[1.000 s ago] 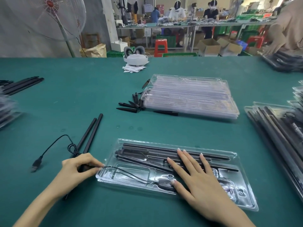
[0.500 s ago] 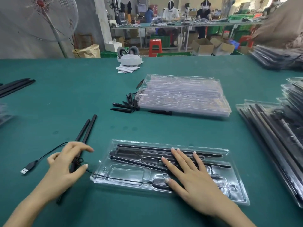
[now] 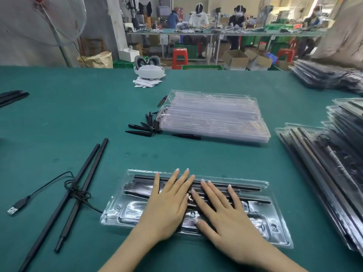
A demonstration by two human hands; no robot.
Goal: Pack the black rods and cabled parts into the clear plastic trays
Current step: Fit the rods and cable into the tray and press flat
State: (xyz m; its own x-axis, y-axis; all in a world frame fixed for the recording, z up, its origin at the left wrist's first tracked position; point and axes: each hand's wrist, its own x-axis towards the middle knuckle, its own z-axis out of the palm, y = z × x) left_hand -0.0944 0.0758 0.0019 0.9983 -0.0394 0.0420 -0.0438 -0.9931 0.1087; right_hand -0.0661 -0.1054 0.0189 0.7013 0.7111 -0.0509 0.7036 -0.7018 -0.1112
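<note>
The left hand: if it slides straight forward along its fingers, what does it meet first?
The left hand lies flat on the clear tray, fingers pointing away and slightly right. Past the tray's far rim comes bare green table, then probably the stack of empty trays, though depth is uncertain.

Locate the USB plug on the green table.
In the head view the USB plug lies near the left edge, left of the two black rods, its cable tangled around them.

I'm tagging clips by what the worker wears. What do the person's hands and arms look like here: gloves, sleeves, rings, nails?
Both the left hand and the right hand are bare, without gloves. No sleeves show on the forearms, and no rings, watch or bracelet are visible. The fingernails are fairly long with pale, light tips.
</note>
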